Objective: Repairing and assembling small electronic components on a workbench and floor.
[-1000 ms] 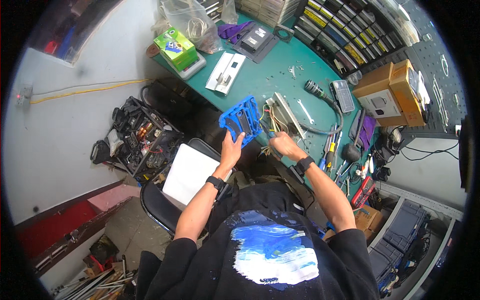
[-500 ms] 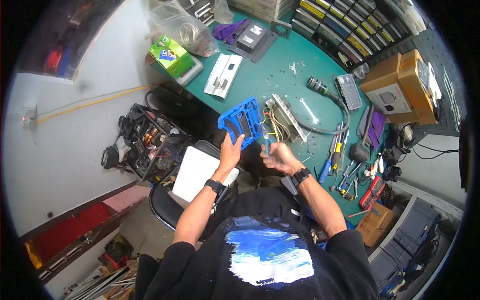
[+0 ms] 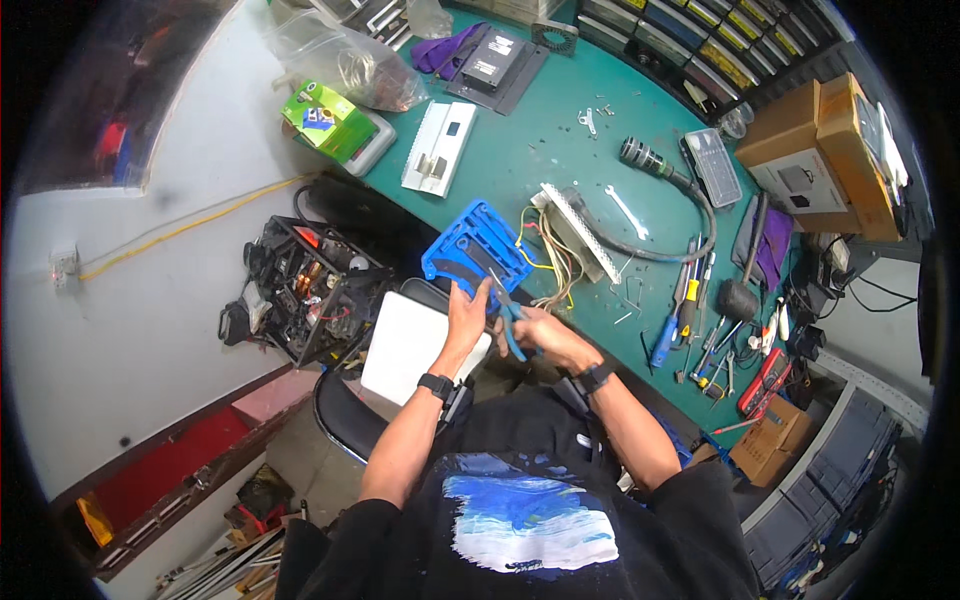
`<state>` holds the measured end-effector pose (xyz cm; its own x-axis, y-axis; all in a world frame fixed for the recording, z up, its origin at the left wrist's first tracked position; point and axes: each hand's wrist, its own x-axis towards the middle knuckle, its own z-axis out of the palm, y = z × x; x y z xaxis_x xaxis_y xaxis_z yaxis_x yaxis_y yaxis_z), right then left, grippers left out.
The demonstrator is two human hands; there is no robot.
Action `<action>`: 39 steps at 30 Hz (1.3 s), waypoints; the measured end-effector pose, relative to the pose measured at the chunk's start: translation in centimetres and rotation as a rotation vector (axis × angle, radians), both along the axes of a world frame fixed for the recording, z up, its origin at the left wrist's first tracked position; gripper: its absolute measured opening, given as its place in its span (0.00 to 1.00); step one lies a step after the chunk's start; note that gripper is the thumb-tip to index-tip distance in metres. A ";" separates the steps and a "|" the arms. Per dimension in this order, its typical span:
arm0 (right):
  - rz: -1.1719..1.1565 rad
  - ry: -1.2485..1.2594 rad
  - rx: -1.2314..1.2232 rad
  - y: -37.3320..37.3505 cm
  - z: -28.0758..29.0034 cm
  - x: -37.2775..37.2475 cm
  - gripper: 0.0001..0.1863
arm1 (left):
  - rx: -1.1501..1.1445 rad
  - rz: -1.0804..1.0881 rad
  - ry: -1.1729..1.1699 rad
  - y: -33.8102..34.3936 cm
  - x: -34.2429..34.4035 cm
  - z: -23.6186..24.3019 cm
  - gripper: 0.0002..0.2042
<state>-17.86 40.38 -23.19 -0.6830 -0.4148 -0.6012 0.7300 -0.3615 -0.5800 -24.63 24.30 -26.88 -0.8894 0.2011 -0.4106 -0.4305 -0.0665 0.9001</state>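
Observation:
My left hand [image 3: 466, 312] grips the lower edge of a blue plastic housing [image 3: 486, 238], thumb on its face. The housing is tilted, with ribbed compartments and a dark curved part inside. My right hand [image 3: 548, 338] is closed on blue-handled pliers [image 3: 513, 318], whose handles stand apart. Their metal jaws point up and left, across the housing's lower right part near my left thumb; whether they touch it I cannot tell. Yellow, red and pale wires [image 3: 560, 265] lie just right of the housing, by a white perforated metal panel [image 3: 585, 235] on the bench.
The green bench [image 3: 520, 150] bears a wrench [image 3: 626, 212], a thick black cable [image 3: 690, 250], screwdrivers [image 3: 676, 325], a mallet [image 3: 738, 298] and a red multimeter [image 3: 765, 382]. A white metal bracket [image 3: 438, 150] lies at left, a cardboard box [image 3: 815, 160] at right. Below stands a white-seated chair [image 3: 415, 350].
The pliers have come down and turned from the housing's right edge to point up-left across its lower part, their handles spread. The housing has tilted and shifted slightly left. My view has shifted a little.

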 end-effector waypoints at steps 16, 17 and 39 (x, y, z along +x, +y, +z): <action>0.337 0.160 1.111 3.6 6.3 -2.5 0.20 | -0.095 -0.079 0.182 -0.9 -0.5 -1.7 0.22; 0.359 0.140 1.141 3.6 6.1 -2.9 0.21 | -0.076 -0.077 0.178 -1.0 -0.5 -1.7 0.22; 0.523 0.498 1.690 2.2 4.6 -3.2 0.17 | 0.049 -0.068 0.120 -1.5 -1.0 -2.1 0.22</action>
